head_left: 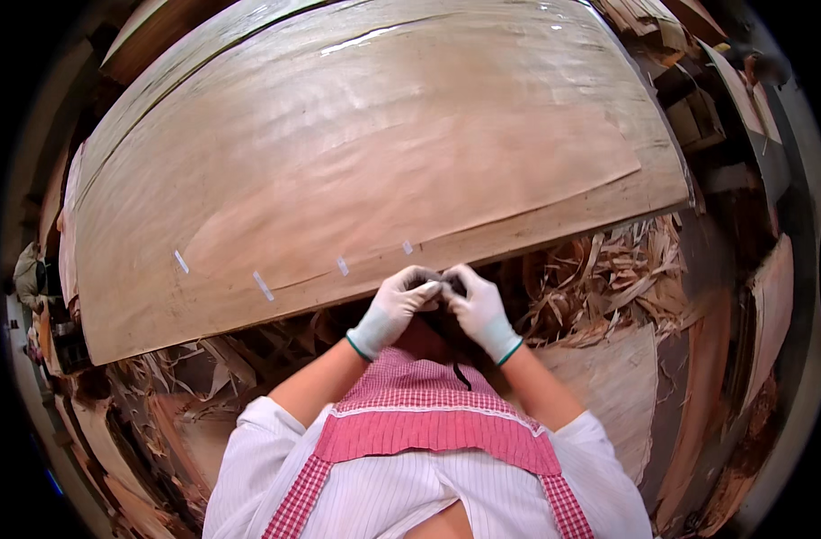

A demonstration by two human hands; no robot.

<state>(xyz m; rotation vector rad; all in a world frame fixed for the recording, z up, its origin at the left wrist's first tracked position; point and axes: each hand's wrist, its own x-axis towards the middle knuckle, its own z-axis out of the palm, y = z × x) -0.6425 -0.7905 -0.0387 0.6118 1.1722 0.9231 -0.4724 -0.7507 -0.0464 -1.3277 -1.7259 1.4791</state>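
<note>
A: Hands first. How were they held?
B: The left hand [395,310], in a white glove with a green cuff, was held close against the right hand [479,312], gloved alike. Fingers on both were bent well inward, fingertips bunched together. Whether anything small was pinched there could not be told; it was too blurred and covered.

A: Location of the work?
B: A thin, smooth, peach-coloured veneer piece [410,184] was laid flat on a broad tan wood sheet [141,301], just beyond the hands. The hands were placed by the near edge of that sheet.

A: Done so far?
B: Four short, pale, tape-like strips were spaced out: the first [181,261] by the veneer's left end, then the second [264,286], third [342,266] and fourth [408,247] along its near edge.

A: Left?
B: No strips could be made out along the right stretch of that edge, so the job was judged partly done. Whether more strips were needed could not be confirmed.
</note>
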